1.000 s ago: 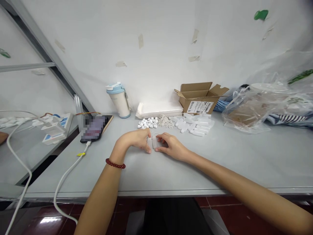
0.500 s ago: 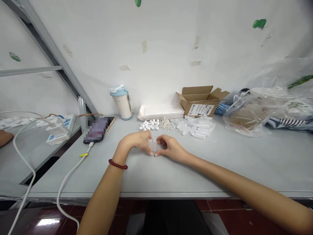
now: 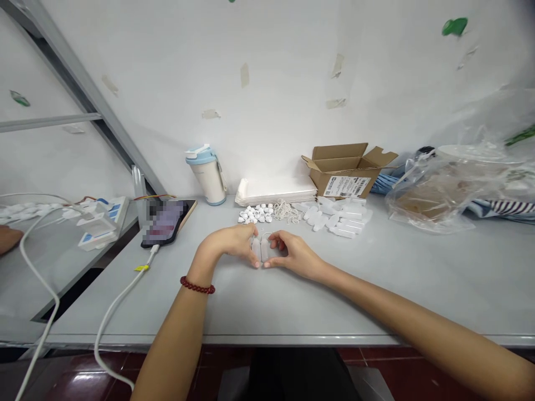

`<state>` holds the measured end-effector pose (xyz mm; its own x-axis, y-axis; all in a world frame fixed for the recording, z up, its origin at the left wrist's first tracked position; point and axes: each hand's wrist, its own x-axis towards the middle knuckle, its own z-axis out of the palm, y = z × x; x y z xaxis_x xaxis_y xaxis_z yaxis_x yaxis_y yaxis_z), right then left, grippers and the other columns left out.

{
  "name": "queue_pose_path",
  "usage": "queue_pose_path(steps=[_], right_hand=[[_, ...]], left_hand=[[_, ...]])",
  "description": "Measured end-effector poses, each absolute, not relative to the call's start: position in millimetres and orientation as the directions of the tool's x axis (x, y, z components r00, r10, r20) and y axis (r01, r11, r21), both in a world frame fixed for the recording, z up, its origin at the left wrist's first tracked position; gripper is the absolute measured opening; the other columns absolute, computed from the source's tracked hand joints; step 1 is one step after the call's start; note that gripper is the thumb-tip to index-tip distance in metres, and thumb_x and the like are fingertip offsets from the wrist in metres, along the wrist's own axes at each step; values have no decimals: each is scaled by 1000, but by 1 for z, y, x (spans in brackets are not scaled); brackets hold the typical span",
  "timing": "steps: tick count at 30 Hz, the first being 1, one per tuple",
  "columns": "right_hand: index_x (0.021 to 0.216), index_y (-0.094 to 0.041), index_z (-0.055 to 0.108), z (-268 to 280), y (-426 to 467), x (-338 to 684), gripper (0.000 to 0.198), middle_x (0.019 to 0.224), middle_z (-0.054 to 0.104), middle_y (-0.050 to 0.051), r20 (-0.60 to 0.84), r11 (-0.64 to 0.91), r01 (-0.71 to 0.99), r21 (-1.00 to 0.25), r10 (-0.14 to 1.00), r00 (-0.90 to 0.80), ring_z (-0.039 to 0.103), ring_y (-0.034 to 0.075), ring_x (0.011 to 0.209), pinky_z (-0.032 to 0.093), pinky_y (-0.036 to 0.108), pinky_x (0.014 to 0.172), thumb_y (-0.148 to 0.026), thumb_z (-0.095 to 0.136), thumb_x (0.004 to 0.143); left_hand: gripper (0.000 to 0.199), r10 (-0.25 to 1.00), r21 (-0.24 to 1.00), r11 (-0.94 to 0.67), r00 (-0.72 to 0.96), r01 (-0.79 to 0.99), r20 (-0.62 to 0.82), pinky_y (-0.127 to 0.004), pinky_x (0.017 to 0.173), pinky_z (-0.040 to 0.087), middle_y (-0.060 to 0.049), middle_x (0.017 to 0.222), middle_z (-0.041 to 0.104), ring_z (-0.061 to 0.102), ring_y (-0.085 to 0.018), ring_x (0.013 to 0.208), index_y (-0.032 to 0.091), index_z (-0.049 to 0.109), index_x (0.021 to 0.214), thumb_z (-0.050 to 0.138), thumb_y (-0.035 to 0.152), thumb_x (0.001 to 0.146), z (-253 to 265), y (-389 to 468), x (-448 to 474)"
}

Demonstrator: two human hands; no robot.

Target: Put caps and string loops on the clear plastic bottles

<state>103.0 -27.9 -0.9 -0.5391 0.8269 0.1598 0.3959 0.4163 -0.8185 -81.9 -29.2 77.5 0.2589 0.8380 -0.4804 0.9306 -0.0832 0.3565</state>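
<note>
Two small translucent plastic pieces stand side by side between my hands on the grey table. My left hand [image 3: 240, 244] has its thumb and fingers around the left translucent plastic piece [image 3: 256, 250]. My right hand [image 3: 295, 256] curls its thumb and fingers around the right translucent plastic piece [image 3: 264, 250]. Just behind my hands lie a cluster of small white caps [image 3: 256, 214], a tangle of off-white loops of string [image 3: 286, 211] and a spread of loose translucent plastic pieces [image 3: 343, 216].
At the back stand a blue-lidded cup [image 3: 208, 175], a white stack [image 3: 273, 192] and an open cardboard box [image 3: 345, 172]. A clear plastic bag [image 3: 434, 195] lies on the right. On the left are a phone [image 3: 167, 223], its white cable [image 3: 115, 303] and another person's hand [image 3: 9, 239].
The view has shifted slightly. My hands stay around the two plastic pieces, which now show more plainly side by side.
</note>
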Motion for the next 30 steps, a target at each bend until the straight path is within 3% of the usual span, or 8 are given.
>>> queue_pose_path(steps=[8,19,22,25,27,30], right_hand=[[107,-13,54,-2,-28,102,52,92,59,5,166,444,427,-788,820,-548,56,16,82,45,30,72,-29,78,64],[104,-13,54,-4,-28,102,55,92,60,5,195,474,415,-776,807,-557,55,16,81,45,30,70,-35,81,61],[102,-16,54,1,-28,107,48,91,61,4,252,505,387,-772,801,-543,56,15,78,45,29,69,-41,76,67],[105,-17,54,10,-20,122,35,96,61,6,410,629,423,-652,762,-501,56,17,84,45,32,76,-40,64,80],[107,-16,54,16,-9,137,29,98,61,9,466,668,529,-523,744,-479,56,19,88,44,34,78,-34,59,84],[101,-14,58,24,10,161,16,99,61,12,426,604,703,-375,786,-448,57,20,86,43,32,75,-17,50,87]], left_hand=[[76,824,372,-83,274,924,-496,-27,65,41,-2,81,65,59,-22,80,16,47,117,73,40,50,74,-27,-81],[82,812,383,-95,294,919,-505,-27,64,41,-1,82,66,61,-22,80,18,42,119,70,58,53,78,-29,-82],[77,868,412,-85,271,907,-417,-27,64,41,-3,82,66,60,-21,78,17,42,119,57,68,63,79,-29,-85],[67,942,390,-109,220,914,-252,-28,64,40,-4,85,64,59,-22,78,18,49,110,49,71,69,75,-26,-85],[55,980,358,-117,166,926,-111,-29,65,40,-6,85,64,59,-23,79,18,54,98,40,68,78,72,-24,-82],[40,984,349,-175,148,921,102,-31,69,40,-7,84,64,58,-23,81,18,56,87,30,49,90,67,-19,-71]])
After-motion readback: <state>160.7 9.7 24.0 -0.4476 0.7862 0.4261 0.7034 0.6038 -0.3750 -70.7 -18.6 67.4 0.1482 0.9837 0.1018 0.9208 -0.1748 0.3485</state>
